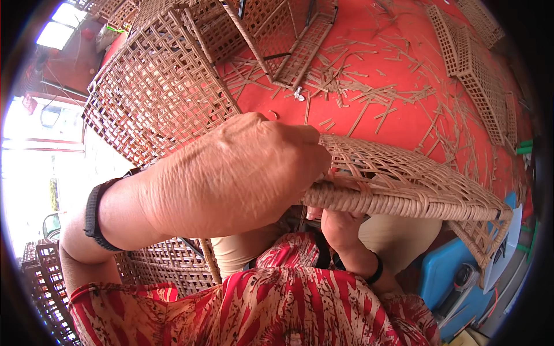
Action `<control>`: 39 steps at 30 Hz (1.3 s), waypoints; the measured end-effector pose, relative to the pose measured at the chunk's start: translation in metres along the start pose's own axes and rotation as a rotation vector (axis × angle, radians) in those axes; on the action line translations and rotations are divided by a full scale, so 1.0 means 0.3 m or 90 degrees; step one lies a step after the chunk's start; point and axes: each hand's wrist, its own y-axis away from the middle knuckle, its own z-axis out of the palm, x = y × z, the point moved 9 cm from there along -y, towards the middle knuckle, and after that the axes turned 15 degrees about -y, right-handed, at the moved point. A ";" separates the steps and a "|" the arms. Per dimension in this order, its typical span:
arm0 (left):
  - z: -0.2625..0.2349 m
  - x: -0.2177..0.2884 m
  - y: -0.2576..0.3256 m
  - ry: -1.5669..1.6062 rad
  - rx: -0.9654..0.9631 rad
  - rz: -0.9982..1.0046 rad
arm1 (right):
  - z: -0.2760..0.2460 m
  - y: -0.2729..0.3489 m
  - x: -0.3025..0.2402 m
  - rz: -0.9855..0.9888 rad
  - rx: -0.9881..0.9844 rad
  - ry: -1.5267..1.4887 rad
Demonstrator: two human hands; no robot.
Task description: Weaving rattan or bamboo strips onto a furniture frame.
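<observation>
Working both hands at the left end of a wicker panel

Wicker panel [404, 173] sits over the lap and runs off to the right from the hands; long axis left to right, dipping slightly at the right end. Cane-wrapped rim [398, 200] is its near long edge, facing the wearer. Hands together at the left end; right end free of both. Left hand [259, 167] on top, curled tight, knuckles up; what it grips is hidden, can't tell. Right hand [341, 228] below, clamped on the rim from underneath, fingers partly covered. Left is nearer the camera and blocks the panel's left end. Khaki trouser leg [404, 237] below the panel, tight for the right hand. Big wicker lattice [156, 92] just beyond left forearm, crowding that side. Farther out: cane offcuts [424, 92] scattered on red floor covering [363, 23]; lattice panels [479, 101] upper right, well apart. Blue plastic object [444, 256] lower right, kind unclear, near panel's right corner.
</observation>
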 end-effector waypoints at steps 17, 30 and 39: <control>-0.004 0.014 -0.006 0.067 -0.022 0.062 | -0.012 0.131 -0.122 -0.027 -0.084 0.154; 0.021 -0.004 0.005 0.052 -0.044 0.035 | -0.035 0.117 -0.026 -0.123 -0.028 0.278; 0.040 -0.016 -0.006 0.109 -0.049 0.048 | 0.054 0.047 -0.069 -0.061 -0.110 0.102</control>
